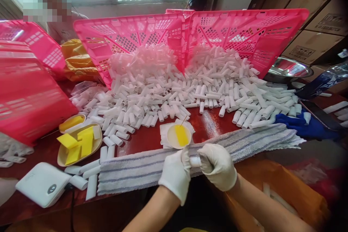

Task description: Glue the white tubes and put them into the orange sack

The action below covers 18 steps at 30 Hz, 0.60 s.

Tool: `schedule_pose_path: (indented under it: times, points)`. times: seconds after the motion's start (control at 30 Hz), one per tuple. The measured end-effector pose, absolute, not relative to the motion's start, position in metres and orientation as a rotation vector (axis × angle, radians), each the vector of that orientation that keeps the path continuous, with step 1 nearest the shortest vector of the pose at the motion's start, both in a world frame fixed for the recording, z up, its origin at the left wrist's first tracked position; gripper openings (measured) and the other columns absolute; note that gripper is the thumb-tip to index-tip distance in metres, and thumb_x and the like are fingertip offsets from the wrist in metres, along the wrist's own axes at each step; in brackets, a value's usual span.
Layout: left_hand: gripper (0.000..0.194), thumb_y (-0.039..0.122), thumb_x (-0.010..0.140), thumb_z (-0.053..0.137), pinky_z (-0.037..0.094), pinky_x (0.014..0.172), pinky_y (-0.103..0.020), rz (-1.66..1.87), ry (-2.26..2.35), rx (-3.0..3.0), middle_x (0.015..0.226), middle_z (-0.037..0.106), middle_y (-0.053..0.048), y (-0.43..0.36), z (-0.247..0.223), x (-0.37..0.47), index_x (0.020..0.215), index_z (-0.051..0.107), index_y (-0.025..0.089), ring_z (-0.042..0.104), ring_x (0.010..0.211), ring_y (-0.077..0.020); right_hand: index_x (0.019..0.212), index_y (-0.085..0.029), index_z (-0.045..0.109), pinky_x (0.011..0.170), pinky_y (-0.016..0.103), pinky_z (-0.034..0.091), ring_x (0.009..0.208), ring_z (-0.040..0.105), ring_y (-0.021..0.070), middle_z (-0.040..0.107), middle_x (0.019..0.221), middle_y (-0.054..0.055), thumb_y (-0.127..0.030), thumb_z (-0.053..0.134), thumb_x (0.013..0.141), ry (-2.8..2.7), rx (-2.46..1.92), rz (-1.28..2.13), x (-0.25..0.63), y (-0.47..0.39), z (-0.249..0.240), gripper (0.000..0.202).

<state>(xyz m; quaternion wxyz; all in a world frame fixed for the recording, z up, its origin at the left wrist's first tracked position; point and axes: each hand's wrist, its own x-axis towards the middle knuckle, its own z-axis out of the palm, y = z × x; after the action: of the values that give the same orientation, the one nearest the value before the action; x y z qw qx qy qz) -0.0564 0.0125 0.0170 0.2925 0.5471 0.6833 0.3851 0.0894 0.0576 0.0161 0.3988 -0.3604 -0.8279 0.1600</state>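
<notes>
Both my hands wear white gloves. Between them is a short white plastic tube (195,162), with my left hand (176,174) closed around one end and my right hand (217,166) closed around the other. They are above the near edge of a grey striped towel (130,174) laid along the table front. Just beyond my hands, a small round dish (170,138) holds a yellow sponge piece (181,135) and a thin stick, on a folded white cloth. A large heap of similar white tubes (163,90) spreads behind it.
Pink crates (244,25) stand tilted behind the heap. At left are a tray (100,145) of yellow sponge pieces and a white device (43,183) with a cable. A blue cloth (292,121), a bottle (323,79) and a metal bowl (288,68) are at right. Two people are beyond the crates.
</notes>
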Motion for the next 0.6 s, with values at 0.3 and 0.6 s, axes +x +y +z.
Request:
schedule_pose_path:
  times: [0.3,0.6]
  points:
    - [0.041,0.041,0.086,0.032,0.041,0.057,-0.031,1.002,1.852,1.535,0.06,0.062,-0.01,0.012,0.012,-0.012,0.066,0.062,0.021,0.056,0.055,-0.0196,0.059,-0.021,0.051,0.044,0.023,0.039,0.044,0.051,0.0131,0.055,0.05,0.001,-0.036,0.033,0.09,-1.729,-1.432,0.581,0.109,0.041,0.011,0.039]
    - [0.04,0.04,0.086,0.033,0.044,0.062,-0.03,0.984,1.873,1.558,0.065,0.064,-0.01,0.013,0.023,-0.004,0.067,0.061,0.021,0.056,0.058,-0.0183,0.063,-0.019,0.057,0.048,0.024,0.042,0.049,0.052,0.0143,0.058,0.055,0.004,-0.041,0.037,0.087,-1.613,-1.414,0.657,0.104,0.049,0.016,0.038]
